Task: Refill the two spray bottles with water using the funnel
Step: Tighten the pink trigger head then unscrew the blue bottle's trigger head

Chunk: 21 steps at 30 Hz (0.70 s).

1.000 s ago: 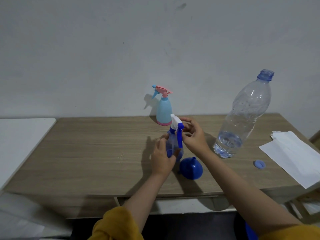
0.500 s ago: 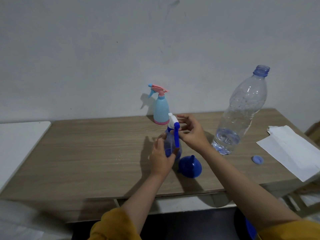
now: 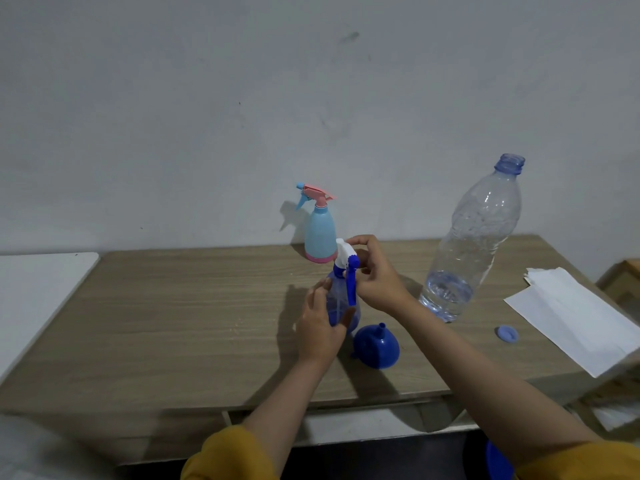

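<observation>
Two spray bottles stand on the wooden counter (image 3: pixel 173 323): a light blue one with a pink trigger head (image 3: pixel 320 233) at the back by the wall, and a dark blue one (image 3: pixel 341 306) nearer, which the left hand (image 3: pixel 320 325) grips round its body while the right hand (image 3: pixel 375 275) pinches its white-and-blue spray head (image 3: pixel 347 259). One blue funnel (image 3: pixel 377 348) sits mouth-down just beside that bottle. One uncapped water bottle (image 3: pixel 474 244), water low inside, stands to the right, with one blue cap (image 3: pixel 507 333) and a stack of white paper (image 3: pixel 575 313) near it.
</observation>
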Available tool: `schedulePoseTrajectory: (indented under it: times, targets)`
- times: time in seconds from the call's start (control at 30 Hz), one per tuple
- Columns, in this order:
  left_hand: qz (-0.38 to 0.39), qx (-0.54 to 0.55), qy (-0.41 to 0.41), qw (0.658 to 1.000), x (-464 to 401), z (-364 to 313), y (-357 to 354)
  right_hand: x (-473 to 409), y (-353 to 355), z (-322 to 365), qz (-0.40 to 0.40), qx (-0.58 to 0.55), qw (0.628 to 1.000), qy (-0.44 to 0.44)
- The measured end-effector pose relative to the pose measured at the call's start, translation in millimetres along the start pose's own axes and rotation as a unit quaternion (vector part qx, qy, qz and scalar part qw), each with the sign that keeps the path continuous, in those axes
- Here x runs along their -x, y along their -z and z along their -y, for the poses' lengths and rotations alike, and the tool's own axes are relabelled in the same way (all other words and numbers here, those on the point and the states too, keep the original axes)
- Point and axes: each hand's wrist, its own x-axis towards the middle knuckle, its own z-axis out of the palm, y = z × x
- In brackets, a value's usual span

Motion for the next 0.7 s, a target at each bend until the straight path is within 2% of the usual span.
schedulePoseTrajectory:
  times: [0.17, 0.43, 0.7]
  targets:
    - [0.0, 0.003, -0.004, 1.0, -0.5, 0.1, 0.0, 0.6, 0.1, 2.2, 0.004, 0.021, 1.0, 0.002]
    - [0.012, 0.011, -0.001, 1.0, -1.5, 1.2, -1.5, 1.1, -8.7, 1.1, -0.078, 0.033, 0.996, -0.005]
    - [0.007, 0.015, 0.003, 1.0, -2.2, 3.3, -4.4, 7.0, -9.3, -0.5, -0.066, 0.031, 0.997, 0.007]
